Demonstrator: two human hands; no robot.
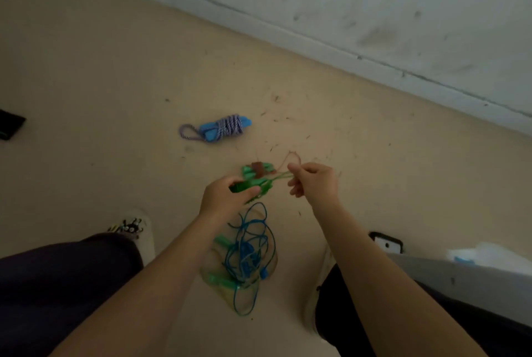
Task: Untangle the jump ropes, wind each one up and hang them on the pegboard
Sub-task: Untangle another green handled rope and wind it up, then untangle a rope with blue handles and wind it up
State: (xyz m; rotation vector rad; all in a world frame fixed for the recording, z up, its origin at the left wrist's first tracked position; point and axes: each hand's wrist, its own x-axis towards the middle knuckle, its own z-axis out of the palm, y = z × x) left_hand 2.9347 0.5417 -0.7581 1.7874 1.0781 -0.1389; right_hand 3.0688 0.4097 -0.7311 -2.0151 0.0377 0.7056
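One rope is finished as far as I can see: the purple-and-white braided jump rope with blue handles [218, 128], wound tight around its handles, lies on the beige floor [86, 68] ahead of me, not yet hung. No pegboard is in sight, so all the hanging is left.

At the far left edge a dark flat object [10, 127] lies on the floor; I cannot tell what it is. Nearer, my shoe with a black spider pattern [131, 227] pokes out past my dark trouser leg.

My left hand [227, 198] reaches forward, its fingers curled round the green plastic handles of the thin green jump rope [256, 181], held above the floor. Something brownish [259, 168] sits against the handles, too blurred to name. Below, between my knees, a loose tangle of thin blue cord with teal and blue handles [247, 253] waits on the floor, untouched.

My right hand [313, 181] is level with the left, pinching the green cord and drawing it taut away from the handles; I judge I am partway through winding this second rope.
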